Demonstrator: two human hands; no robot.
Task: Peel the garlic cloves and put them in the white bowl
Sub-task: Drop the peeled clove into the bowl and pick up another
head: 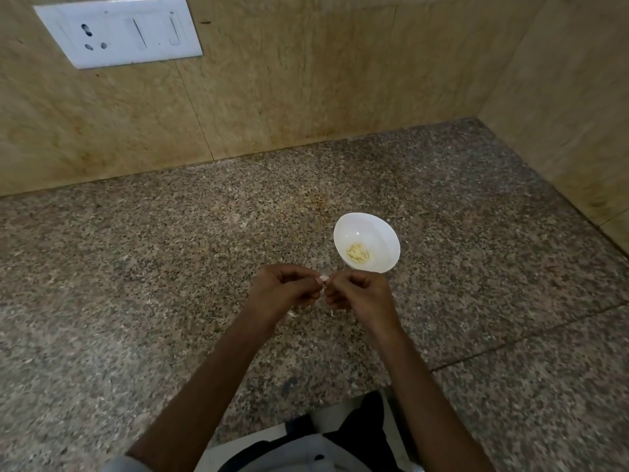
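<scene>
Your left hand (pixel 284 289) and right hand (pixel 357 292) meet above the speckled granite counter (pixel 170 250), fingers curled inward, and both pinch one small garlic clove (pixel 324 278) between their fingertips. Only a pale, whitish sliver of the clove shows in the gap between your thumbs; whether its skin is partly off is too small to tell. Just beyond your right hand, close to its knuckles, sits the white bowl (pixel 381 229), upright on the counter. A little heap of peeled cloves (pixel 358 255), creamy yellow and smooth, lies in its bottom. Under your hands, a few thin, papery skin scraps (pixel 293 313) lie on the stone. On the tan wall behind, at the upper left, is a white switch plate (pixel 119 28).
</scene>
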